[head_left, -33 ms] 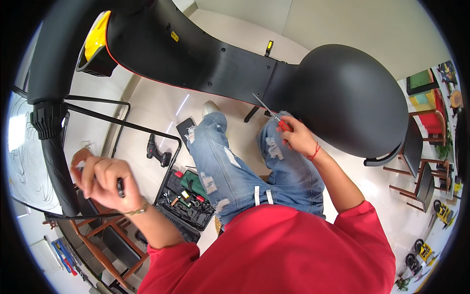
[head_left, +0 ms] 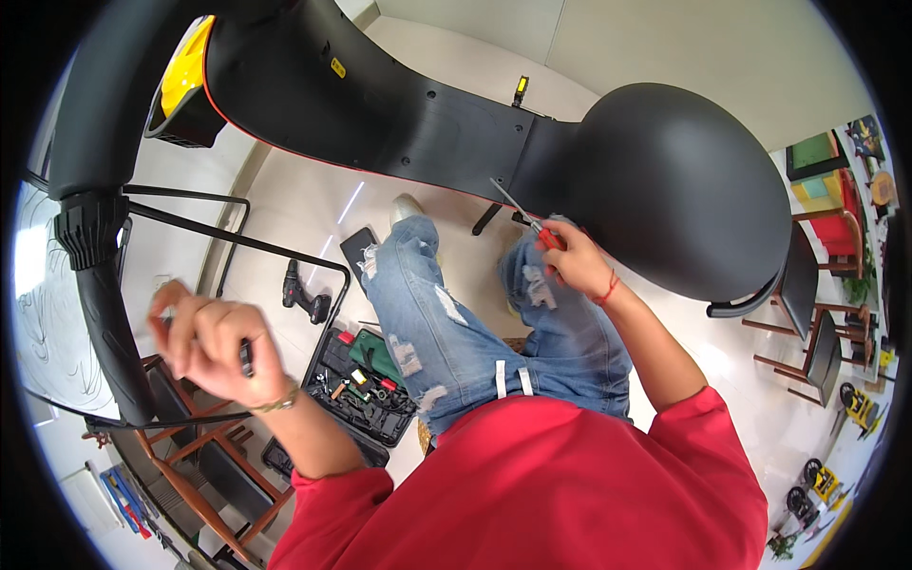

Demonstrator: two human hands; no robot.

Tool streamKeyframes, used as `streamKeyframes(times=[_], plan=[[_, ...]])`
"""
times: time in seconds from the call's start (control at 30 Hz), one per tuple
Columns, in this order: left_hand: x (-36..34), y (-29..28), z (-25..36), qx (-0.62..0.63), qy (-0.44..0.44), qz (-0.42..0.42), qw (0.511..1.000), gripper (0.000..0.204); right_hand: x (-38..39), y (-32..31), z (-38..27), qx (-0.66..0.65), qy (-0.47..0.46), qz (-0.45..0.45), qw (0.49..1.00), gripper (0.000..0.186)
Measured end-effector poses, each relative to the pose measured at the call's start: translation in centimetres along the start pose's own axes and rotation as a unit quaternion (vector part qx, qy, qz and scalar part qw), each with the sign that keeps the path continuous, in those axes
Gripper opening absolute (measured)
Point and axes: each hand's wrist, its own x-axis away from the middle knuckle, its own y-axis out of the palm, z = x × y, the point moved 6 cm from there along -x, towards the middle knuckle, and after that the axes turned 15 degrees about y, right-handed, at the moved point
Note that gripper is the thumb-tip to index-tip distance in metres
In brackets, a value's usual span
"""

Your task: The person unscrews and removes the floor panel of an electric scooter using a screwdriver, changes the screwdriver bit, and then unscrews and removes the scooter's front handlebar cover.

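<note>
My right hand (head_left: 572, 252) is closed on a red-handled screwdriver (head_left: 551, 237) whose long metal shaft points up-left, its tip at the lower edge of the black scooter footboard (head_left: 456, 133), beside the rounded black seat (head_left: 676, 185). My left hand (head_left: 220, 347), slightly blurred, is raised at the lower left with curled fingers round a small black object (head_left: 246, 357), too small to name, near the black scooter column (head_left: 109, 323).
An open toolbox (head_left: 361, 385) and a cordless drill (head_left: 306, 299) lie on the floor left of my legs (head_left: 446, 332), beside a black tube frame (head_left: 285, 255). Wooden chairs (head_left: 812, 361) stand at right and lower left. A pale wall (head_left: 703, 47) rises behind the scooter.
My left hand has shifted a little to the right, with the small black object in it. My right hand has barely moved.
</note>
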Motion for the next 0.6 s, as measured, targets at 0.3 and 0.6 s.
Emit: streamKeyframes(times=[0.3, 0.6], plan=[[6.7, -15.6, -3.5, -0.383, -0.159, 0.221, 0.883, 0.02, -9.4, 0.3, 2.2, 0.283, 0.012, 0.169, 0.944, 0.034], [6.6, -24.9, -9.5, -0.464, -0.249, 0.215, 0.822, 0.016, -13.1, -0.5, 2.7, 0.301, 0.074, 0.178, 0.934, 0.024]])
